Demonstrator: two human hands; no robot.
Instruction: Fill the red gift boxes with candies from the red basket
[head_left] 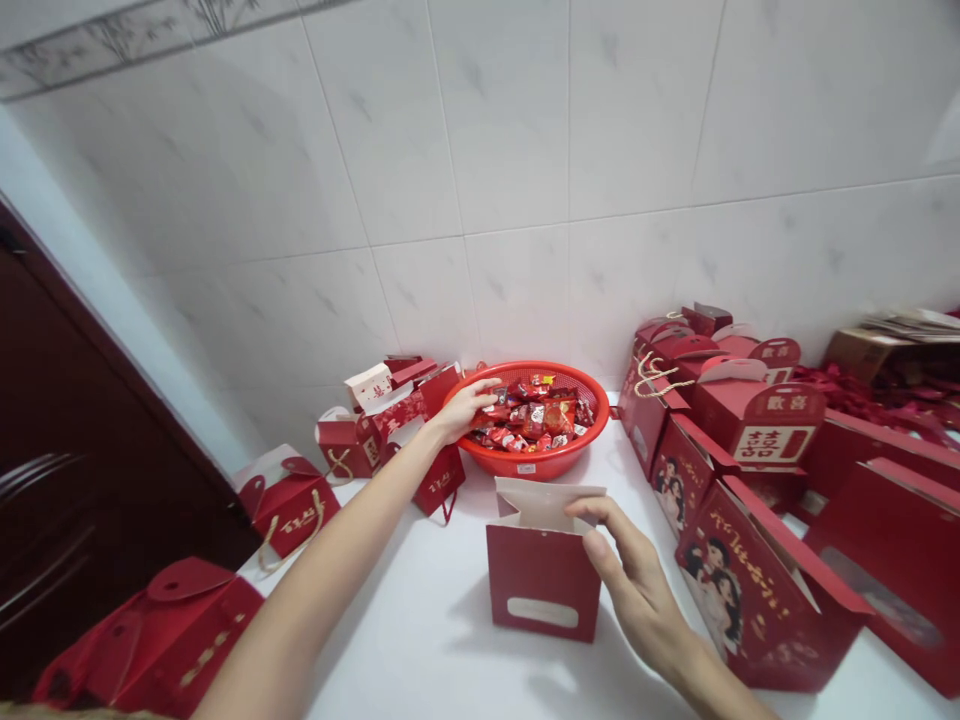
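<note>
Head view: the box (544,570) stood open-topped, its rim pinched by the right hand (641,590); the left hand (461,413) reached over the sweets (534,420) in the basket (559,463), its grip unclear. Handled boxes (298,518) nearby were folded shut.

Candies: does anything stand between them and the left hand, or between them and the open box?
Nothing visible parts the left hand from the candies; its fingers reach over them. Toward the open box, the basket's near rim and the box's raised white back flap stand between.
</note>
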